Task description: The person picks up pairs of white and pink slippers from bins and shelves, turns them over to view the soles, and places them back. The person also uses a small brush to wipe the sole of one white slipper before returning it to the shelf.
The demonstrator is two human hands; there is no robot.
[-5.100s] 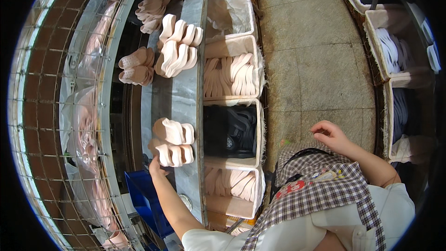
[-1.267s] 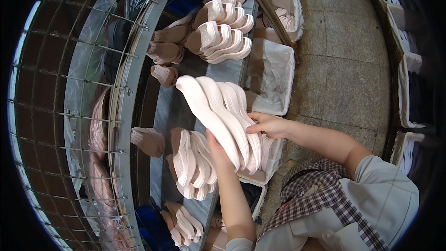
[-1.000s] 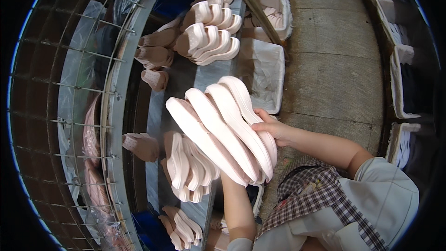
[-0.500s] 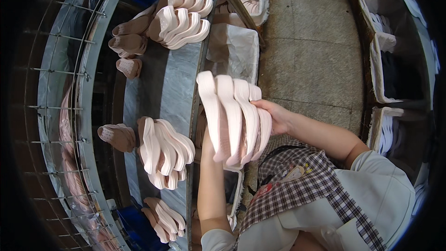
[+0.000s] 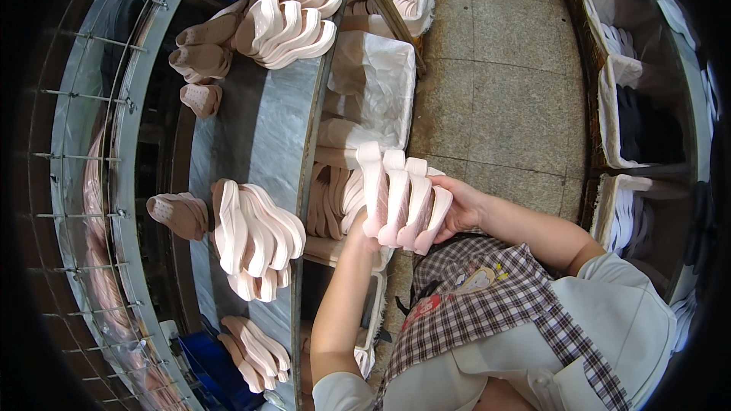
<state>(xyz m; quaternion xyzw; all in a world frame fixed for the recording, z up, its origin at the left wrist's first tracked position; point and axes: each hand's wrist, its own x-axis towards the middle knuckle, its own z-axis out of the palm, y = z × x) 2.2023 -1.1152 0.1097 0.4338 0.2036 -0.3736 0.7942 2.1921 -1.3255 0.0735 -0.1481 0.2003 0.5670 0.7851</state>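
In front of my body I hold a row of pale pink foam clogs (image 5: 403,202) between both hands, pressed side by side with their soles' edges facing up. My right hand (image 5: 461,207) is closed around the right end of the row. My left hand (image 5: 368,234) grips the left end from below, its fingers largely hidden behind the clogs. Beneath the row, a white-lined bin (image 5: 324,246) contains more pink clogs (image 5: 331,194), packed on edge.
To the left, a grey metal table (image 5: 263,133) bears several bunches of pink clogs (image 5: 259,232). A lined bin (image 5: 373,76) stands beyond my hands, past a slanting wooden bar (image 5: 384,4). Bins of white and dark pieces (image 5: 624,224) line the right side. Wire mesh (image 5: 84,156) runs along the far left.
My hands have drawn the row of clogs down and slightly right, tilting it so it appears shorter. The bin of packed clogs behind it shows more now.
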